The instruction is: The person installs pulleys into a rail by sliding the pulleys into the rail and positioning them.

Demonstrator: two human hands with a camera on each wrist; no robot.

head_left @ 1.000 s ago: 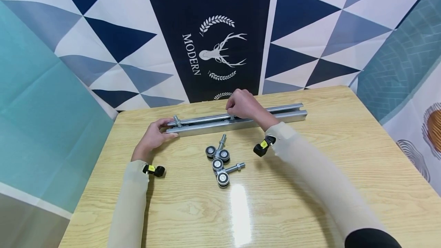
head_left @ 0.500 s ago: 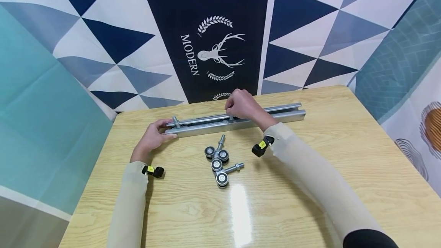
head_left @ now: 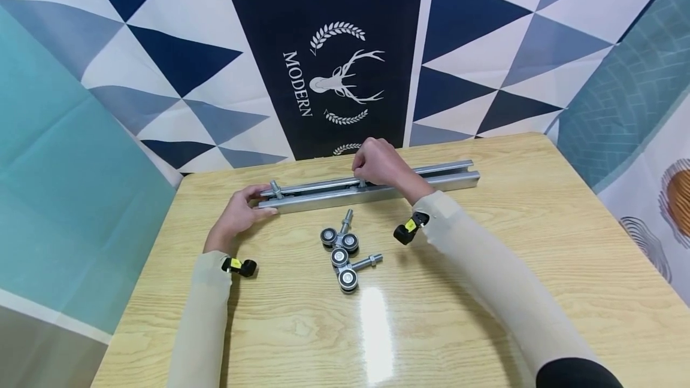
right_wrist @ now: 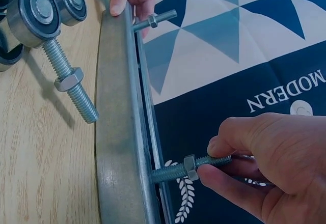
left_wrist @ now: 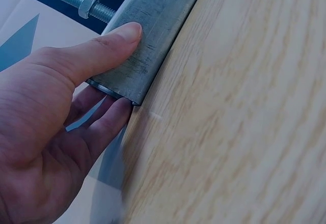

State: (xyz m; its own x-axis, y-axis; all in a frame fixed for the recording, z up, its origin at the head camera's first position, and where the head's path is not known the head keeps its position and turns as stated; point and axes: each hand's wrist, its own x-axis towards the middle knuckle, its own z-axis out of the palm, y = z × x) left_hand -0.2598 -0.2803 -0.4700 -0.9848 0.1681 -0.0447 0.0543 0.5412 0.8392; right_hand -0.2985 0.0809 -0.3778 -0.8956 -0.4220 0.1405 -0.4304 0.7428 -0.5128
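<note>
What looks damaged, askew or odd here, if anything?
Little stands out. Small dark scuffs mark the metal rail near the left hand's thumb; they're probably surface wear, though I can't be sure. The two wheeled bolts lie at different angles, which seems ordinary. I see no spill.
</note>
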